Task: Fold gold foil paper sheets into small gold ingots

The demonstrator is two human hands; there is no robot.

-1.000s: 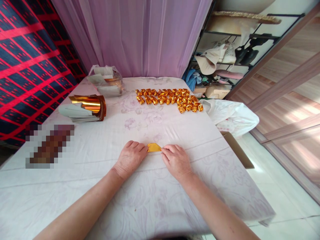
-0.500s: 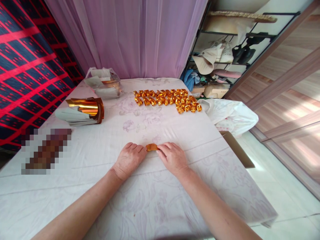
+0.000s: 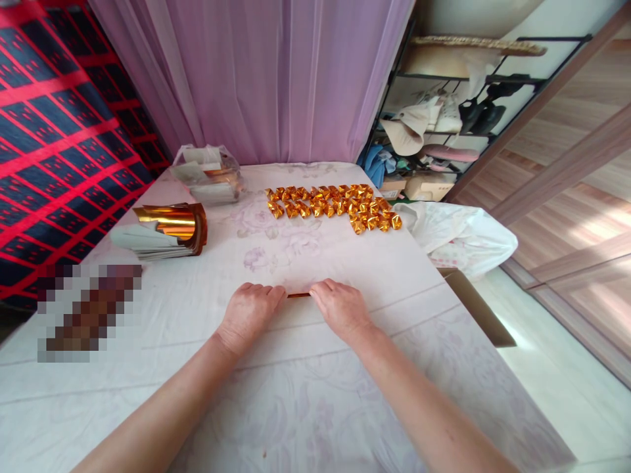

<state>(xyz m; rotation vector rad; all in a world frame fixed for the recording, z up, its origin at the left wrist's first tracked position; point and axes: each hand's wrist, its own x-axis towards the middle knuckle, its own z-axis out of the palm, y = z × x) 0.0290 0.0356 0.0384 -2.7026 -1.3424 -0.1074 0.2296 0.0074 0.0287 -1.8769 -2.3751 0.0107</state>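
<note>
Foil strip (image 3: 298, 295) lies flat on the tablecloth (image 3: 320, 368) between both hands, only a thin gold sliver showing. It looks light, thin and easily creased, best taken by its ends. Left hand (image 3: 248, 316) and right hand (image 3: 341, 307) press fingertips on it, pinning each end. Farther off, folded gold pieces (image 3: 332, 205) sit in rows; a bag (image 3: 210, 174) holds more foil.

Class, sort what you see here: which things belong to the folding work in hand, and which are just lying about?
In use: thin gold foil strip between left hand and right hand; rows of folded gold foil pieces; curled stack of gold foil sheets.

Lying about: white plastic bag; cluttered black metal shelf.
</note>
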